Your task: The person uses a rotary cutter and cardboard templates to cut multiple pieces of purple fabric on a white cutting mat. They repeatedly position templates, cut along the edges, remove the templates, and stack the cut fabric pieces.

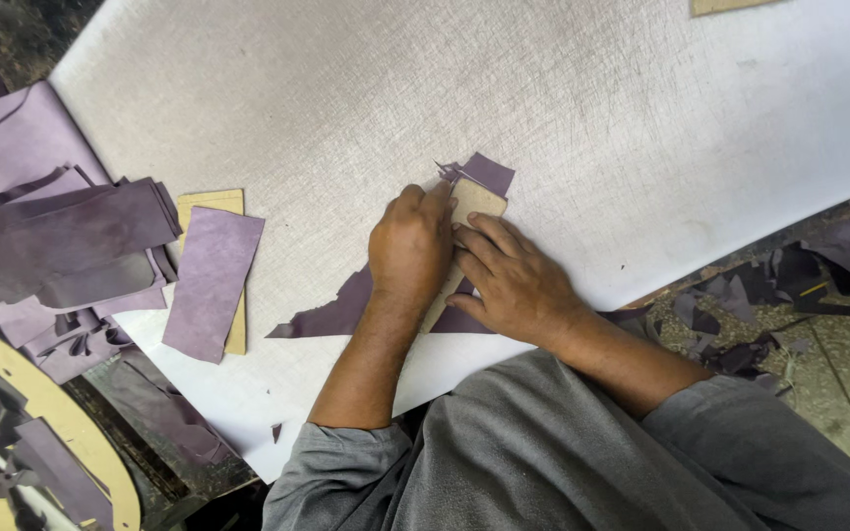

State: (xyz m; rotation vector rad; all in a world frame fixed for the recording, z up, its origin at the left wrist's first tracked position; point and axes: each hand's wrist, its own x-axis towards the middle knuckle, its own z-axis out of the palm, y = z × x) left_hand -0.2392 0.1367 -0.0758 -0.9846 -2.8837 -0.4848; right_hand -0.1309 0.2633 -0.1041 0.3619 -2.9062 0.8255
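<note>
My left hand (410,246) is curled into a fist at the top edge of a tan cardboard template (474,200). A thin metal blade tip (443,171) sticks out beyond its fingers. My right hand (516,283) lies flat beside it, fingers spread, pressing down on the template. The template rests on a purple leather piece (332,317) that shows to the left under my wrist and at the top (489,172). All of this lies on a white scored cutting board (346,108).
A cut purple strip (211,280) lies on another tan template (211,202) at the left. A stack of purple pieces (71,241) sits at the board's left edge. Purple scraps (759,295) litter the floor at the right. A round tan frame (71,433) is at the lower left.
</note>
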